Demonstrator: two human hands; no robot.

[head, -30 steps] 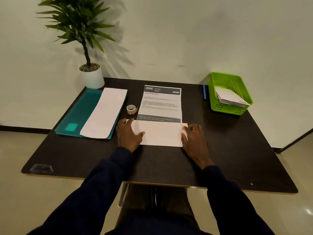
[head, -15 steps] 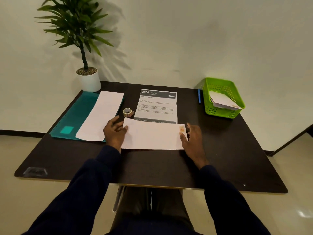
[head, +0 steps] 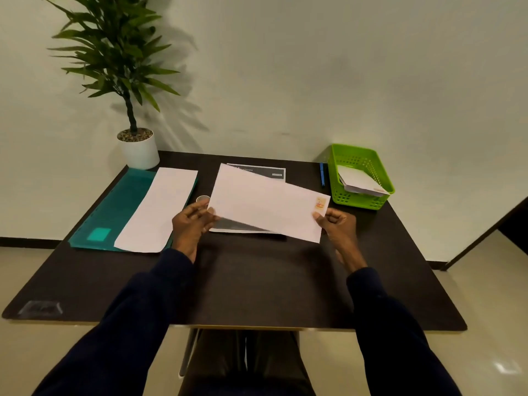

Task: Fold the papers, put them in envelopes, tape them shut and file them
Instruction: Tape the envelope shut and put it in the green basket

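Above the middle of the dark table (head: pixel 257 284), the white envelope (head: pixel 265 204) hangs clear of the surface, tilted so its right end sits lower and nearer the person. It is held by both short ends.

- Left hand (head: pixel 191 224): fingers curled at the left short edge, gripping it. How far the thumb wraps cannot be told.
- Right hand (head: pixel 338 224): pinches the lower right corner, just below the stamp (head: pixel 321 202).
- Printed sheet (head: pixel 257 170): flat on the table under the envelope, unfolded as far as can be seen. Only its top strip and near edge show.
- Tape roll (head: pixel 202 199): beside the left hand, half hidden behind the fingers.
- Green basket (head: pixel 333 178): far right, with an envelope or two already lying in it.
- Teal folder (head: pixel 111 207): far left, a long white sheet (head: pixel 160 207) lying on it.

Handling, as judged: the envelope is very light and thin, stiffer than a single sheet but ready to bow or crease under a hard pinch. It is smooth, so it may slide between dry fingertips. Best hold is at the short ends or corners, light pressure — the two-ended hold keeps it flat. The printed sheet is limper; it wants a flat palm pressing it to the table while the fold is run, then a pinch on the folded edge to feed it in.
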